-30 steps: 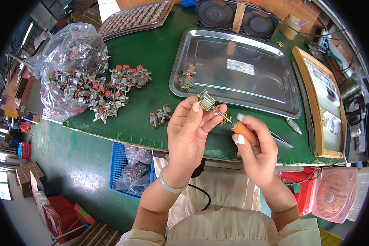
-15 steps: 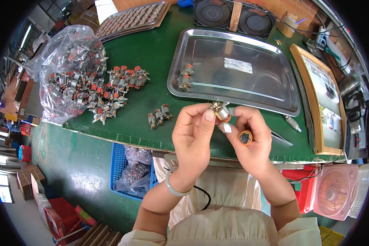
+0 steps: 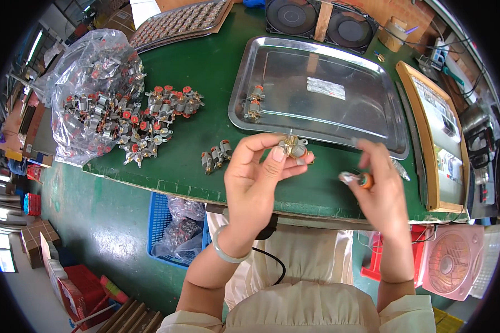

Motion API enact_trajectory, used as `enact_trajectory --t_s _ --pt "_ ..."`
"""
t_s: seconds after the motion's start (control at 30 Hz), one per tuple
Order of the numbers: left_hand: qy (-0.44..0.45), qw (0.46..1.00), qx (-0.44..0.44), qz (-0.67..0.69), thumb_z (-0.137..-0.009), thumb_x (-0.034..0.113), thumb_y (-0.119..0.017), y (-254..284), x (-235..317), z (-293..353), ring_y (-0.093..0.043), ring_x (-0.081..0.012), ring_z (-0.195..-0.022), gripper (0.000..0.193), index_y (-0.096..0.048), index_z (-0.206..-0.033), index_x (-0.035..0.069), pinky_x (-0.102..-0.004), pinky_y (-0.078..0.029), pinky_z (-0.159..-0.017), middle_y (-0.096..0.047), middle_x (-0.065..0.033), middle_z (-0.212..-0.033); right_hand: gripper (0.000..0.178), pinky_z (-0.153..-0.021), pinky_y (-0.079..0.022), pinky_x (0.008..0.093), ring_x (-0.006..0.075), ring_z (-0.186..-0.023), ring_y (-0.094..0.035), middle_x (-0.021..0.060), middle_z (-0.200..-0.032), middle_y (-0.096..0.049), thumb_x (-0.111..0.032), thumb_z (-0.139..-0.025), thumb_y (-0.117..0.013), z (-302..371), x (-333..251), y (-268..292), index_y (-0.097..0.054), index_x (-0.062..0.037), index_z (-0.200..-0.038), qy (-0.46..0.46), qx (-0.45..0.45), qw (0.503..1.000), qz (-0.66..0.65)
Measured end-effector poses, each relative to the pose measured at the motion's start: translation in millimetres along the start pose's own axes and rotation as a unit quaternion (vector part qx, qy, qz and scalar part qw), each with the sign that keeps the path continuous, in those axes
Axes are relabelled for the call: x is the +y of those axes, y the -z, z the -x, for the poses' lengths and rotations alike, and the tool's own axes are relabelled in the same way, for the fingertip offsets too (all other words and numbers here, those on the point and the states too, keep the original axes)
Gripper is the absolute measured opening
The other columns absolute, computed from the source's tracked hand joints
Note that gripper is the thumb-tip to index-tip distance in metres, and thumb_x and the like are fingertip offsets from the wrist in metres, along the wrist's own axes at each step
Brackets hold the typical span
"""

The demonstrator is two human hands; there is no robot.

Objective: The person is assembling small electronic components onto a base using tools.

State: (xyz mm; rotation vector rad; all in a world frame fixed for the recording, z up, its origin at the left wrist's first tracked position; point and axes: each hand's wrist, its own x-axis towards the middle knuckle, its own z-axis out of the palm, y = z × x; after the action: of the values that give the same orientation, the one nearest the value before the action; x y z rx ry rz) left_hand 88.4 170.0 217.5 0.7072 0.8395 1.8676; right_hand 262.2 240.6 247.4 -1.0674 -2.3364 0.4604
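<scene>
My left hand (image 3: pixel 255 183) pinches a small silver and brass component (image 3: pixel 292 146) between thumb and fingers, just in front of the metal tray's near edge. Apart from it, to the right, is my right hand (image 3: pixel 380 188), its fingers smeared by motion. Tucked in that hand is a round orange-rimmed piece (image 3: pixel 365 180), maybe a tool handle; most of it is hidden. A few similar components (image 3: pixel 254 105) stand at the left end of the tray (image 3: pixel 361 119). Several more components (image 3: pixel 216 155) lie on the green tabletop to the left of my left hand.
A clear plastic bag (image 3: pixel 69 61) spills a pile of components (image 3: pixel 144 130) at the left. Behind stands a filled tray (image 3: pixel 178 22); two black fans (image 3: pixel 347 30) are at the back. A wooden frame (image 3: pixel 430 133) borders the right. Below is a blue crate (image 3: pixel 158 222).
My right hand has moved off the component to the right, keeping the orange-rimmed piece. My left hand still holds the component, shifted slightly left and turned.
</scene>
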Motion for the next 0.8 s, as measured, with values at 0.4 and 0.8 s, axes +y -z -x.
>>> enact_trajectory --t_s 0.4,0.8 --pt "0.032 0.995 -0.097 -0.007 -0.082 0.006 -0.056 7 -9 -9 -0.05 -0.0295 -0.106 0.01 -0.052 -0.091 0.002 -0.0381 -0.041 -0.091 -0.044 -0.0232 -0.121 0.018 -0.048 -0.041 0.029 0.0189 -0.053 -0.052 0.0093 -0.065 -0.053 -0.004 -0.071 -0.066 0 -1 6 -0.055 0.0 -0.084 0.109 0.009 0.98 -0.166" --pt "-0.019 0.992 -0.11 -0.054 -0.081 0.003 -0.057 4 -8 -8 -0.052 -0.0276 -0.103 0.015 -0.049 -0.093 0.003 -0.039 -0.04 -0.09 -0.049 -0.0232 -0.115 0.02 -0.047 -0.041 0.0298 0.0196 -0.052 -0.052 0.0093 -0.067 -0.054 0.003 -0.067 -0.065 -14 -9 -10 -0.052 0.0001 -0.083 0.214 0.038 0.963 -0.156"
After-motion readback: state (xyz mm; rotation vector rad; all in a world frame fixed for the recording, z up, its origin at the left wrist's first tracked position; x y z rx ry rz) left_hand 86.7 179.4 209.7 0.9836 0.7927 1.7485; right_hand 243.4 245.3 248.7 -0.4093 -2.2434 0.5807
